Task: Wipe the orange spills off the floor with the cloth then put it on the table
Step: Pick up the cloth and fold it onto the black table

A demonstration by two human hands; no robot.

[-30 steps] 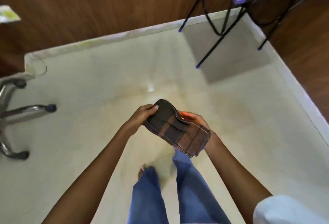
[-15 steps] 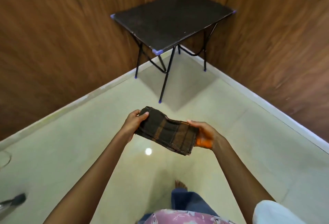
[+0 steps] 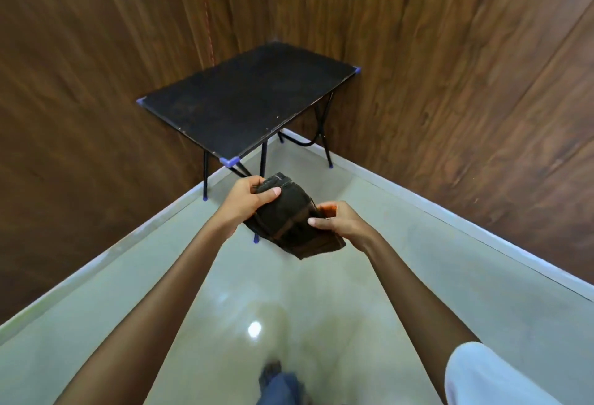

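We are judging the wiping as most likely done. The pale glossy tiled floor (image 3: 369, 292) is showing no bright orange spill in the part we can see, only a faint warm tint around the white glare spot (image 3: 255, 329) at lower centre (residue or reflection, we cannot tell which). What is remaining is the second half of the job, getting the cloth onto the table. The small black rectangular folding table with blue corner caps (image 3: 250, 99) is standing in the corner of the brown wood-panelled walls (image 3: 466, 83), in the upper middle of the frame, and nothing is lying on the part of its top that we can see.

The dark brown folded cloth with lighter stripes (image 3: 289, 221) is hanging in the air at the centre of the frame, below the table's near corner and not touching it.

We are holding the cloth with both hands. The left hand (image 3: 244, 202) is gripping its upper end, thumb pressed on top and fingers curled underneath. The right hand (image 3: 340, 224) is pinching its lower right edge, thumb on top, and a touch of orange is showing at the fingertips (image 3: 328, 210). Neither hand is spread wide.
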